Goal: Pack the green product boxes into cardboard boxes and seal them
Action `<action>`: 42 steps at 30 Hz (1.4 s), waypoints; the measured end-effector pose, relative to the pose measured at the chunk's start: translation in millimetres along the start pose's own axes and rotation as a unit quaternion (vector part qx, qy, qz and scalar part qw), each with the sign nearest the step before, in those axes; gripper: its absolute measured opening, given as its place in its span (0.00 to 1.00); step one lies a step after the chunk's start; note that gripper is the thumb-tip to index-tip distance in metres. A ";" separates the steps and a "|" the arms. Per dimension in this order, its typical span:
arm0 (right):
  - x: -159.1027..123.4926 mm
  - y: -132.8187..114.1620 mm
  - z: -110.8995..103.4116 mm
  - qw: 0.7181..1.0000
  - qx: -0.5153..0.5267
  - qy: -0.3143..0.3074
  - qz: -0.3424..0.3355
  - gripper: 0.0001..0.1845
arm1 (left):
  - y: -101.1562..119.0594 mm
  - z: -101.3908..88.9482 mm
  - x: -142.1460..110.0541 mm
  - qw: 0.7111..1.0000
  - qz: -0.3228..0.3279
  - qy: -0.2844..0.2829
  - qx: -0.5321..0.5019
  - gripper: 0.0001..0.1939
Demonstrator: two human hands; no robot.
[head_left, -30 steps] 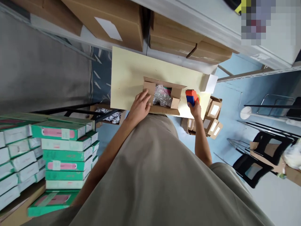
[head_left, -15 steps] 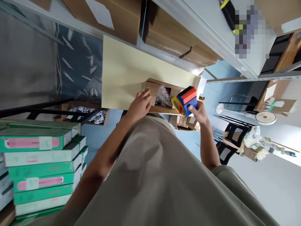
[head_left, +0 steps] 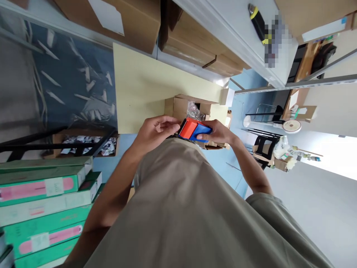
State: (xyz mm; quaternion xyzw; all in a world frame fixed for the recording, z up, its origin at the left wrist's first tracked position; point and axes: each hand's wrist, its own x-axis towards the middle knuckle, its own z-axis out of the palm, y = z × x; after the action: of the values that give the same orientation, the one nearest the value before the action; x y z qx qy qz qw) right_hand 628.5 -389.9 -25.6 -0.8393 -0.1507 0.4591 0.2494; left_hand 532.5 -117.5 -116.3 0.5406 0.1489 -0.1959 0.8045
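Note:
My right hand (head_left: 220, 132) grips a red and blue tape dispenser (head_left: 194, 129) held in front of my body. My left hand (head_left: 155, 131) is at the dispenser's toothed end, its fingertips pinched together there; what they hold is too small to see. Just behind both hands an open cardboard box (head_left: 184, 106) with clear plastic wrap inside stands on a pale yellow table (head_left: 139, 89).
Large cardboard cartons (head_left: 134, 18) fill the shelf beyond the table. Stacked green and white boxes (head_left: 41, 208) are at the left. A low box of crumpled paper (head_left: 83, 139) sits under a black frame. Small labelled boxes, a black chair (head_left: 263, 145) and clutter lie at the right.
My right hand lifted the tape dispenser off the table's right end and brought it in front of me. My left hand left the box flap and went to the dispenser's toothed end.

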 end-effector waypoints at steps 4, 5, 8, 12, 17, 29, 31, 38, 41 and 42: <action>-2.2 -11.9 4.2 1.000 -0.018 -0.019 0.012 0.44 | -10.9 0.8 3.9 1.000 -0.005 0.017 -0.009 0.27; -1.9 -13.7 5.2 0.999 -0.025 -0.028 0.017 0.44 | -14.9 0.4 4.4 1.000 -0.007 0.017 -0.011 0.26; 0.8 -17.4 8.4 0.997 -0.055 -0.048 0.037 0.45 | -26.5 -0.3 2.6 0.999 -0.009 0.020 -0.024 0.21; 6.2 -24.1 9.1 0.990 -0.108 -0.070 0.061 0.44 | -40.9 2.6 -0.7 0.998 -0.016 0.053 -0.033 0.18; 4.0 -26.1 -17.4 0.978 -0.160 -0.102 0.082 0.43 | -63.2 -13.6 10.0 0.986 -0.008 0.150 -0.066 0.17; -12.9 -17.3 -51.3 0.965 -0.204 -0.069 0.152 0.42 | -97.4 -53.2 67.7 0.977 0.025 0.203 -0.058 0.17; -15.5 -19.5 -42.6 0.958 -0.228 -0.042 0.168 0.41 | -96.4 -54.5 73.5 0.979 0.021 0.195 -0.053 0.16; -32.1 -35.0 -4.3 0.961 -0.179 0.011 0.212 0.38 | -90.3 -69.4 103.7 0.988 0.031 0.151 -0.021 0.15; -38.2 -41.2 10.9 0.964 -0.160 0.039 0.206 0.36 | -84.9 -76.2 116.4 0.991 0.032 0.127 -0.013 0.15; -39.0 -42.0 13.2 0.963 -0.162 0.049 0.208 0.36 | -82.6 -77.8 118.9 0.992 0.031 0.119 -0.011 0.16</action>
State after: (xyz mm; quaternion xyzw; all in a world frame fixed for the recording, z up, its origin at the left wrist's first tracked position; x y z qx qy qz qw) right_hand 595.5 -370.1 19.0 -0.9027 -0.0326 0.4287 0.0163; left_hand 595.6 -91.6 -265.9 0.5555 0.2292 -0.1037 0.7926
